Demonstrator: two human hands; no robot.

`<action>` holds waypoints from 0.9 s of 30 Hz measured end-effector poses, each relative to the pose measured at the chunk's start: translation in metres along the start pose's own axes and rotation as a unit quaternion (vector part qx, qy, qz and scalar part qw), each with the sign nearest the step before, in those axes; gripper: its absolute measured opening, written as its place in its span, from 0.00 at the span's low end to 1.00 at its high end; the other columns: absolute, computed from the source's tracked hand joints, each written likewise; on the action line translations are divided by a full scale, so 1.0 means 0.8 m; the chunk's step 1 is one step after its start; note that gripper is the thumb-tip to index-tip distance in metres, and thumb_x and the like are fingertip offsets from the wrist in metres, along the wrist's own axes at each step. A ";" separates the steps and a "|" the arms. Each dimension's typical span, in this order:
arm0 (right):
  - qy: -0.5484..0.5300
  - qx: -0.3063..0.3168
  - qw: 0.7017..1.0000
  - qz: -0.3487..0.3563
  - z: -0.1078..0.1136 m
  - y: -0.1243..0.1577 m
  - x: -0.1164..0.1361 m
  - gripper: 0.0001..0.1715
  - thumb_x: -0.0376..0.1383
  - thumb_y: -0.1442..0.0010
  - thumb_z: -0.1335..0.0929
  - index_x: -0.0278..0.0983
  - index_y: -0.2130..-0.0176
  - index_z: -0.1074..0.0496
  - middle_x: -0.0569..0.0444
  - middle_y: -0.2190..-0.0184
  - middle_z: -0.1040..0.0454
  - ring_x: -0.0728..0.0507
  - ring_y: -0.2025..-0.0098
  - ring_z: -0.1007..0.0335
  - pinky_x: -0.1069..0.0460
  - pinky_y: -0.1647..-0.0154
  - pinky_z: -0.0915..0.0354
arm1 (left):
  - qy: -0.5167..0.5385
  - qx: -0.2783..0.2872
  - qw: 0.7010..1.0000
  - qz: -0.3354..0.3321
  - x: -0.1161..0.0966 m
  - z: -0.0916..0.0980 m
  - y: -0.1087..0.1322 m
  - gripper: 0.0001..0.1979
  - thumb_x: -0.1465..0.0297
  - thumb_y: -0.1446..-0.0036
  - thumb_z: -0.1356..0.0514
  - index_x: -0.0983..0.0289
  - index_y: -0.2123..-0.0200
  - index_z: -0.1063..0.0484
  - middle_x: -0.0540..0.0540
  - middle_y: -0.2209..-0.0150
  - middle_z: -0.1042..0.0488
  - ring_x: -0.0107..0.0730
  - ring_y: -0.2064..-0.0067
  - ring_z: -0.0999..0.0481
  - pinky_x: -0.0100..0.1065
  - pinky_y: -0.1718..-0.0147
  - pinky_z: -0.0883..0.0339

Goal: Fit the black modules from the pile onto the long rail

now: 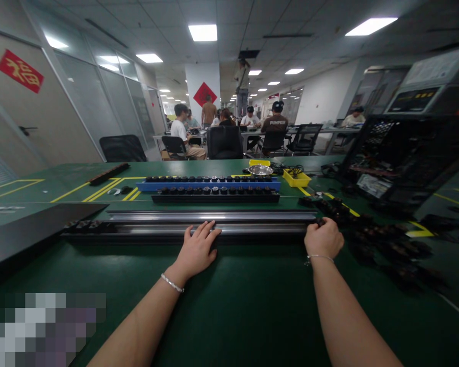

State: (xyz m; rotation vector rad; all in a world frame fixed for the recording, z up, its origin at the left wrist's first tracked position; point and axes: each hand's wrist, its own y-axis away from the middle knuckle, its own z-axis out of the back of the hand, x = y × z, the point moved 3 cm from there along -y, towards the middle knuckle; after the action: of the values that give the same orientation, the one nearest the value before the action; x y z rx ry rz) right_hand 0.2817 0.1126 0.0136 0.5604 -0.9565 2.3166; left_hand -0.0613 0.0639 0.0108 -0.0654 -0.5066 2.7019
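Note:
A long dark metal rail (252, 235) with a shiny channel lies crosswise on the green table, with several round black parts (84, 226) seated at its left end. My left hand (199, 244) rests on the middle of this rail, fingers stretched and apart. At the rail's right end, my right hand (323, 238) is closed around a small black part (320, 222), mostly covered by the fingers. A second shiny rail (214, 215) runs parallel just behind. Farther back are a black rail (214, 199) and a blue rail (147, 186), both carrying rows of black parts.
Loose black parts (401, 244) are scattered to the right. A yellow tray (296, 178) and a metal bowl (260, 171) stand at the back, near an open black computer case (401, 163). A dark panel (30, 234) lies left. Several people sit at tables beyond.

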 end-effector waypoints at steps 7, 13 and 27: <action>-0.006 -0.015 1.000 -0.010 0.000 -0.003 -0.004 0.23 0.35 0.47 0.39 0.28 0.52 0.32 0.38 0.59 0.27 0.36 0.57 0.32 0.43 0.53 0.41 | 0.003 0.003 1.000 0.001 0.001 0.001 0.001 0.27 0.67 0.49 0.44 0.54 0.44 0.42 0.56 0.37 0.44 0.47 0.39 0.43 0.57 0.45 0.52; 0.002 -0.005 1.000 -0.025 0.002 -0.013 -0.014 0.25 0.35 0.48 0.38 0.27 0.51 0.34 0.38 0.60 0.27 0.35 0.59 0.31 0.43 0.58 0.39 | -0.001 -0.002 1.000 0.004 -0.001 0.001 -0.001 0.28 0.67 0.51 0.43 0.54 0.44 0.41 0.56 0.38 0.43 0.47 0.40 0.41 0.56 0.45 0.51; -0.040 0.019 0.998 -0.038 0.005 -0.024 -0.025 0.25 0.34 0.48 0.40 0.28 0.51 0.35 0.37 0.58 0.30 0.35 0.55 0.36 0.43 0.54 0.39 | 0.007 0.011 1.000 0.008 -0.001 0.002 -0.002 0.27 0.67 0.50 0.44 0.54 0.45 0.40 0.56 0.37 0.43 0.47 0.41 0.41 0.57 0.44 0.53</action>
State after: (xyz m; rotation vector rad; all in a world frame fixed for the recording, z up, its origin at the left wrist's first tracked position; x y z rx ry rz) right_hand 0.3095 0.1137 0.0148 0.6983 -0.9128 2.2635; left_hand -0.0601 0.0647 0.0129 -0.0812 -0.4737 2.7199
